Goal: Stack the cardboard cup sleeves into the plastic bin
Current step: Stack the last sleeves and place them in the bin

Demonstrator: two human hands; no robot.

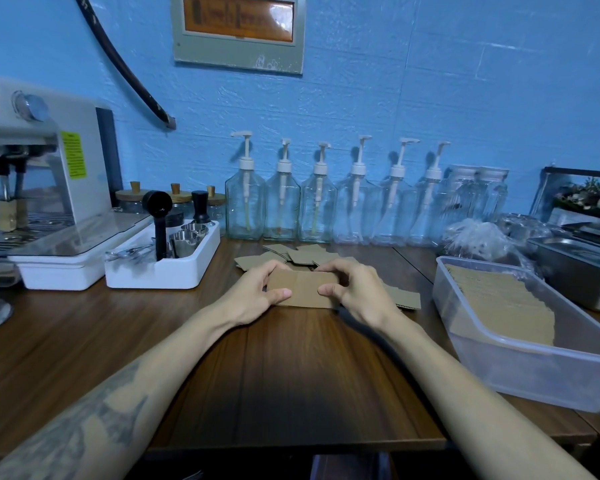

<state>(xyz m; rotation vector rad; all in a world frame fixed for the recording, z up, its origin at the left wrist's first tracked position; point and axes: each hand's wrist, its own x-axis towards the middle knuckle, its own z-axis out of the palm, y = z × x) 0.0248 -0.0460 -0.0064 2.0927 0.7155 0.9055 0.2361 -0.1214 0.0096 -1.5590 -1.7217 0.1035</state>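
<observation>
sleeve [302, 288] being pinched flat at both ends, left hand [257, 292] and right hand [355, 292], likely for squaring | loose sleeves [302, 255] lying just beyond the hands on worktop [291, 375] | bin [534, 362], part-filled, to the right of the right hand

You are looking at tan cardboard sleeves [302, 289] lying on a dark brown wood-grain tabletop [291, 375], a frosted clear bin [534, 368], a blue wall [430, 98] and a white tray [160, 271].

Both bare forearms are stretched forward and drawn together. The left hand [257, 289] and right hand [354, 292] are held close, fingers curled, thumbs pointed inward.
</observation>
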